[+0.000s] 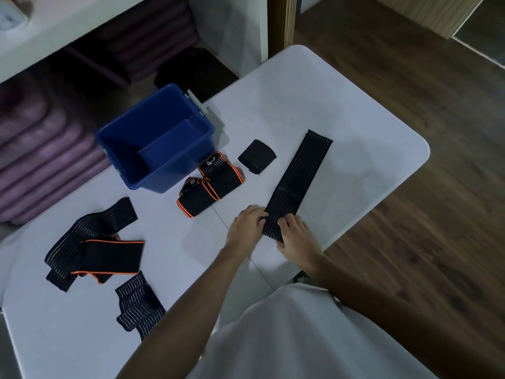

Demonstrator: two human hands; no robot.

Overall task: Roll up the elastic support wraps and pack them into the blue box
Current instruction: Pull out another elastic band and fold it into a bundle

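A long black ribbed wrap (297,176) lies stretched flat on the white table (355,127). My left hand (246,225) and my right hand (296,236) both grip its near end, fingers curled over the edge. The blue box (114,149) stands open at the table's far left side, with nothing inside. Two rolled black wraps with orange edging (209,184) lie just in front of the box. A small rolled black wrap (257,156) sits beside them. A loose heap of unrolled wraps (93,244) and another striped wrap (139,305) lie to the left.
The table's right edge runs close beside the stretched wrap, with wooden floor (423,214) beyond. Purple stacked mats (41,149) fill shelving behind the box. My white shirt (300,337) covers the bottom of the view.
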